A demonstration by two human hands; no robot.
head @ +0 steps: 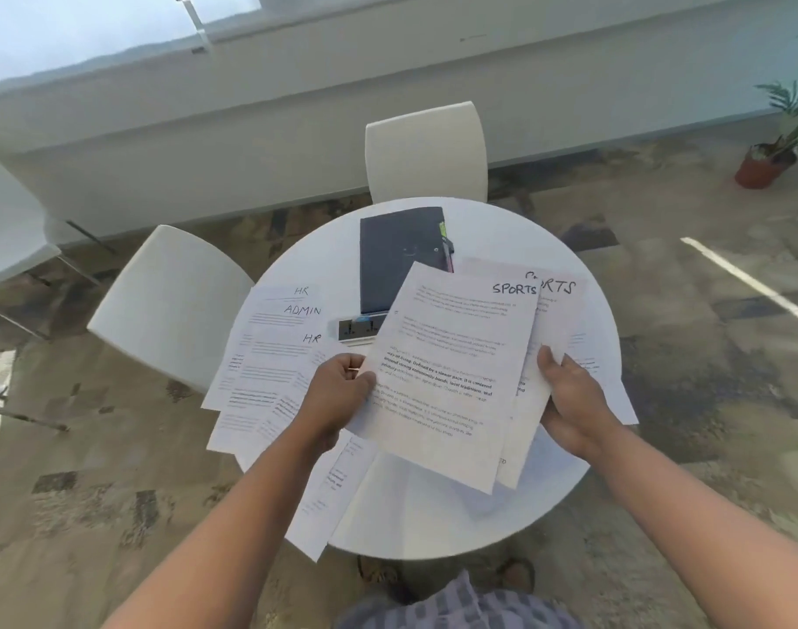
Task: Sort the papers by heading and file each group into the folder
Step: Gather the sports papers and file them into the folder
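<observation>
White round table (433, 515) strewn with papers (270, 356), patterned carpet (660, 311) beneath

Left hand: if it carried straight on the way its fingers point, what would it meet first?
The left hand grips the left edge of the top SPORTS sheet, fingers pointing right. Going straight on, it would likely push along that sheet toward the right hand, which holds a second SPORTS sheet. Depth is unclear.
</observation>
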